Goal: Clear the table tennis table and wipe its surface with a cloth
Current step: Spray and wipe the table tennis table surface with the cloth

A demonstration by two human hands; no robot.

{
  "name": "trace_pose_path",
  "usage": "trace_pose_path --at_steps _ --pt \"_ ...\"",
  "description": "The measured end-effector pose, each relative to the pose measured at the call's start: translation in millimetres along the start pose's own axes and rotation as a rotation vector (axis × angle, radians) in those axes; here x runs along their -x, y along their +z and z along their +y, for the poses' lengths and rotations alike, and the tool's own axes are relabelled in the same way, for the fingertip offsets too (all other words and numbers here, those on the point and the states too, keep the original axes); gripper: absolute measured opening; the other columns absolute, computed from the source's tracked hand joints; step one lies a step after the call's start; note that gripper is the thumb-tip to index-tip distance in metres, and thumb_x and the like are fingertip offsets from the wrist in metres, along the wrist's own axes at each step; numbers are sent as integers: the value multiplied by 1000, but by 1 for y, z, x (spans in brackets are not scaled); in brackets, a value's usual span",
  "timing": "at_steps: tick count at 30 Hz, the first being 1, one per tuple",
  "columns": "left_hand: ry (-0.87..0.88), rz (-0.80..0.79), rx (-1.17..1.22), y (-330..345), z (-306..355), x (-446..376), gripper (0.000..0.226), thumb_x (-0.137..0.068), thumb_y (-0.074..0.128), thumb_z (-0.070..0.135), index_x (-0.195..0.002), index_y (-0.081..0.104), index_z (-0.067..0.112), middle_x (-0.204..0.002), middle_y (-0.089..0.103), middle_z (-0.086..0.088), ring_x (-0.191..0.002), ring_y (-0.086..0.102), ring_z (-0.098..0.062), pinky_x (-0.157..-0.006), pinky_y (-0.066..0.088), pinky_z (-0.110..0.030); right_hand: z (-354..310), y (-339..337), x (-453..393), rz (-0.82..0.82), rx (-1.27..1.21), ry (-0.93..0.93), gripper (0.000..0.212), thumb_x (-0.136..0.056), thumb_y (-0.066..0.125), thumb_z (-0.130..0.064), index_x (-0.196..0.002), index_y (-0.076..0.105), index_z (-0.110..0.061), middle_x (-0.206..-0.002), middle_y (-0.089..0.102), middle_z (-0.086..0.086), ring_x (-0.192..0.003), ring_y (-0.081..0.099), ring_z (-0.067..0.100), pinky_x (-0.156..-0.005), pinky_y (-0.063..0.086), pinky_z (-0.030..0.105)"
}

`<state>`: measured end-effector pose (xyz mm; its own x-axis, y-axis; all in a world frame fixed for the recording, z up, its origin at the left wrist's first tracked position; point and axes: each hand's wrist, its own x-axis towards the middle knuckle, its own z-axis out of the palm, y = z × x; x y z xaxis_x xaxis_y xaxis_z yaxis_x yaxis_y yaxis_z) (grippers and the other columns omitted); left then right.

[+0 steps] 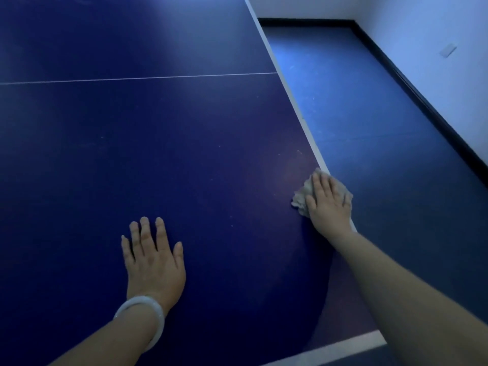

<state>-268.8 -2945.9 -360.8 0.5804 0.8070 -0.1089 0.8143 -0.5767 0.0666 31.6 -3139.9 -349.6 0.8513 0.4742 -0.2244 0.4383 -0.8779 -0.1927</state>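
Observation:
The dark blue table tennis table [137, 143] fills most of the view, with a thin white line running across it and a white band along its right edge. My right hand [328, 204] lies flat with straight fingers on a crumpled grey cloth [303, 194], pressing it on the table right at the white edge band. My left hand [153, 257] rests flat on the table surface, fingers straight and slightly spread, a pale bangle on its wrist. A few small pale specks show on the surface near the cloth.
To the right of the table lies a blue floor [369, 114], bounded by a black skirting board [427, 101] and a white wall [435, 35]. The table's near corner with its white band [351, 344] shows at the lower right.

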Motion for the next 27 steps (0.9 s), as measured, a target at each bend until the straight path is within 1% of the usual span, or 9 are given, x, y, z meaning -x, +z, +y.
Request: trace_pose_path --at_steps 4,7,10,12,16,18,20,24,27 --pt "-6 -5 -9 1 1 -1 71 -95 7 47 -155 2 11 -162 -2 -16 -150 -9 -30 -121 -5 -48 -51 -10 -68 -75 -37 88 60 -103 18 -44 -156 -5 -28 -163 -13 -5 -150 -12 16 -117 -10 57" --pt "-9 2 -8 -1 2 -1 73 -92 1 48 -155 0 12 -162 -4 -15 -149 -12 -29 -121 -7 -48 -103 3 -61 -125 22 -242 59 -103 15 -46 -155 -7 -29 -162 -17 -8 -149 -16 15 -114 -18 51" --pt "-1 13 -3 0 2 -1 76 -89 -4 49 -155 3 12 -162 -3 -15 -150 -11 -29 -121 -7 -48 -105 20 -33 -110 99 -555 59 -103 16 -49 -154 -9 -33 -161 -17 -12 -144 -24 5 -114 -23 43" --pt "-1 13 5 1 1 -2 76 -90 -1 49 -155 7 12 -162 1 -16 -150 -8 -30 -121 -5 -49 -74 16 -34 -65 139 -518 57 -103 15 -47 -153 -10 -33 -161 -17 -13 -144 -23 4 -113 -23 43" --pt "5 -3 -9 1 0 -2 74 -92 3 49 -155 9 10 -162 5 -18 -150 -4 -31 -121 -2 -50 -16 -3 -35 26 47 9 57 -103 15 -45 -155 -4 -30 -163 -11 -9 -150 -13 12 -119 -10 53" --pt "0 -12 -24 2 -1 -1 75 -91 -2 49 -155 4 11 -162 0 -17 -150 -8 -30 -121 -4 -50 -29 5 -19 46 25 101 58 -103 13 -46 -155 -7 -30 -163 -14 -7 -150 -14 15 -118 -12 54" --pt "-5 -3 -24 3 -1 -1 76 -90 -4 50 -155 3 12 -162 -2 -16 -150 -10 -30 -121 -5 -49 -62 22 6 67 35 -30 59 -103 13 -46 -154 -10 -30 -161 -18 -9 -149 -16 15 -118 -14 53" --pt "4 -2 12 2 1 -2 77 -90 -2 49 -155 7 11 -162 1 -16 -150 -8 -30 -121 -4 -50 -91 42 60 -17 159 -555 60 -99 6 -51 -155 -4 -31 -162 -12 -12 -147 -21 7 -118 -18 43" --pt "6 3 25 2 0 -2 76 -91 4 49 -155 12 9 -161 6 -18 -150 -4 -32 -121 -2 -51 -42 28 62 -1 164 -390 57 -100 7 -51 -153 -7 -36 -161 -14 -16 -146 -22 3 -118 -20 42"
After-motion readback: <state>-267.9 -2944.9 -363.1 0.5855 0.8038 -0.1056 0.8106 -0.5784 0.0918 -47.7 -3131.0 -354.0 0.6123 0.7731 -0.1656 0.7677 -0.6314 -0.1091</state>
